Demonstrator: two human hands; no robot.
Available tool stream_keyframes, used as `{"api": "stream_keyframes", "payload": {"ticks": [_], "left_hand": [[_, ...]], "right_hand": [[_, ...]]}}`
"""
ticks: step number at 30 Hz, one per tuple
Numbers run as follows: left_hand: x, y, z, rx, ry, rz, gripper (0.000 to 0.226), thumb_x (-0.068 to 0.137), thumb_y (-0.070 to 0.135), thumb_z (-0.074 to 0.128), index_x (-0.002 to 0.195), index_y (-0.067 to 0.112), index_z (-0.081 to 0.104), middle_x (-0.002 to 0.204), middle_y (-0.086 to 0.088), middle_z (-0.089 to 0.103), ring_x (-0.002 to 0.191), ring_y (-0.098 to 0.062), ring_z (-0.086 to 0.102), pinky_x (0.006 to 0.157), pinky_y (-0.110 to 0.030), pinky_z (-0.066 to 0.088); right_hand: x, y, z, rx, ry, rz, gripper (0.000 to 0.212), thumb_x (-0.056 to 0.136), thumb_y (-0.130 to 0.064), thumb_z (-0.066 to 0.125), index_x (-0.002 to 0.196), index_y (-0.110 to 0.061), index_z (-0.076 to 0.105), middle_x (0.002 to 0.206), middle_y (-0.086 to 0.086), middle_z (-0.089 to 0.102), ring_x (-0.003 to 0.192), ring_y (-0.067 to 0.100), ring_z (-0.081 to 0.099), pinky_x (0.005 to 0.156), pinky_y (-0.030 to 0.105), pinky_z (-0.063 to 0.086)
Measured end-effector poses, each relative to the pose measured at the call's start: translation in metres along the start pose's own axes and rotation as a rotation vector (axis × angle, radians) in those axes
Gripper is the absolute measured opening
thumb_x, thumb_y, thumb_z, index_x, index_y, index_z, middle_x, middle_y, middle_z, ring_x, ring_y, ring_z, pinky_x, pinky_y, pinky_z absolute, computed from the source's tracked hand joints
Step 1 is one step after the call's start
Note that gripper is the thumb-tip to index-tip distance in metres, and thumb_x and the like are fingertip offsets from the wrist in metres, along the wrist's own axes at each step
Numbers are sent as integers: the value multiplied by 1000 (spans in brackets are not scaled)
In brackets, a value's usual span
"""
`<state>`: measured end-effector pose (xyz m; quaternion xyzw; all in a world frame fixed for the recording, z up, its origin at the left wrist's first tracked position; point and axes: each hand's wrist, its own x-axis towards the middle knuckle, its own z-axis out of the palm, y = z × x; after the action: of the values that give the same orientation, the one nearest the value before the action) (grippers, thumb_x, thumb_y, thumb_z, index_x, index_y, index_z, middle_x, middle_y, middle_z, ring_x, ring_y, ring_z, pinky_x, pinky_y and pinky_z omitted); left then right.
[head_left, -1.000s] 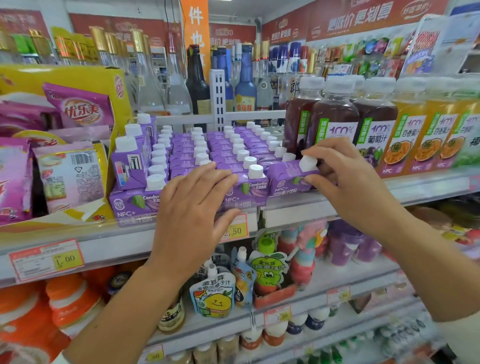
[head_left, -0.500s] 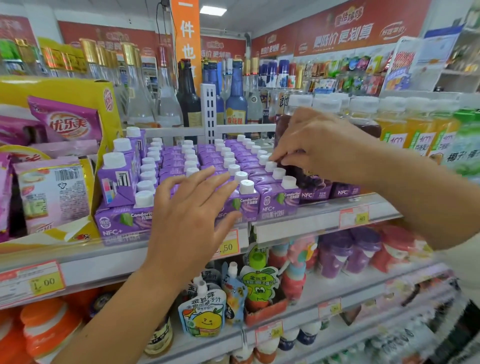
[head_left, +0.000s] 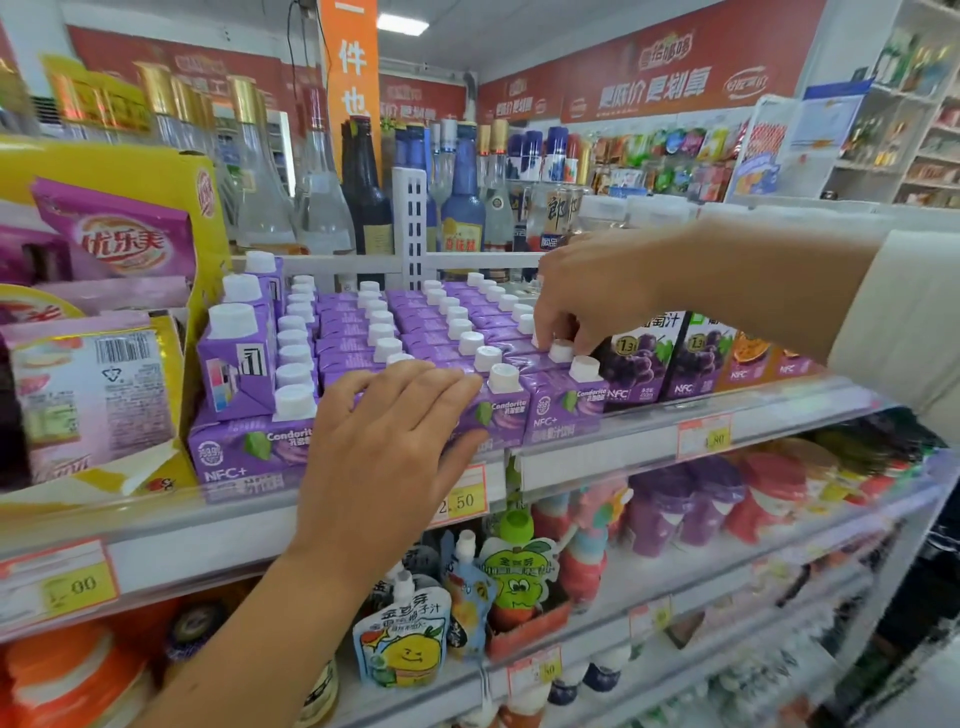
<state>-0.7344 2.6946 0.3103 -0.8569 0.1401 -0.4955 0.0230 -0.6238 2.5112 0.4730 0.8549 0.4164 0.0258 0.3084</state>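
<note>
Several rows of purple juice cartons (head_left: 358, 338) with white caps fill the middle of the shelf (head_left: 208, 551). My left hand (head_left: 384, 441) lies flat with straight fingers over the front cartons of the middle rows, thumb down their front face. My right hand (head_left: 597, 291) reaches in from the right above the rightmost row. Its curled fingers and thumb pinch the white cap of the second carton from the front (head_left: 562, 352). The front carton of that row (head_left: 563, 410) stands at the shelf lip.
Dark grape juice cartons (head_left: 639, 364) stand right of the purple ones. A yellow display box of pink sachets (head_left: 104, 249) crowds the left. A white divider (head_left: 410, 223) and glass bottles (head_left: 322, 197) stand behind. Drink pouches (head_left: 400, 644) sit on the lower shelf.
My right hand let go of the front right carton, lifted back over the rows, and has come down on a cap in the rightmost row. My left hand stayed flat on the front cartons.
</note>
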Motion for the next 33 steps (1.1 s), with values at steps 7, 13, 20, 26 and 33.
{"api": "stream_keyframes", "payload": {"ticks": [7,13,20,26,33], "left_hand": [[-1,-1,0,-4,-1,5,38,97,44,58,124,19,67,120,5,67,116,-19,60,98,-39,35],[2,1,-2,-116,-41,-62,54,93,49,58,137,16,55,136,-1,60,132,-19,48,109,-39,31],[-27,33,-53,-932,-235,-517,54,95,55,47,146,46,32,142,39,36,135,14,32,107,-9,31],[-77,28,-66,-1530,-420,-990,49,79,27,63,127,21,57,110,-2,74,103,-19,71,77,-28,59],[-118,27,-76,-1637,-461,-1256,41,82,23,57,122,15,60,111,-9,74,100,-22,71,73,-26,59]], "right_hand": [[-8,3,-6,51,137,57,24,92,-32,65,116,-31,67,78,-23,45,79,2,45,66,19,35],[-66,-4,-19,337,368,161,13,96,-40,48,107,-35,55,93,-16,58,81,1,56,73,25,47],[-84,-96,37,1224,446,74,13,97,-31,51,108,-33,57,81,-17,59,72,7,64,63,24,54],[-63,-194,96,1919,607,59,23,86,-32,57,108,-31,63,96,13,66,82,18,66,62,28,56],[-56,-259,129,2164,640,192,47,74,-23,70,119,-34,63,108,-3,71,102,16,67,73,28,58]]}}
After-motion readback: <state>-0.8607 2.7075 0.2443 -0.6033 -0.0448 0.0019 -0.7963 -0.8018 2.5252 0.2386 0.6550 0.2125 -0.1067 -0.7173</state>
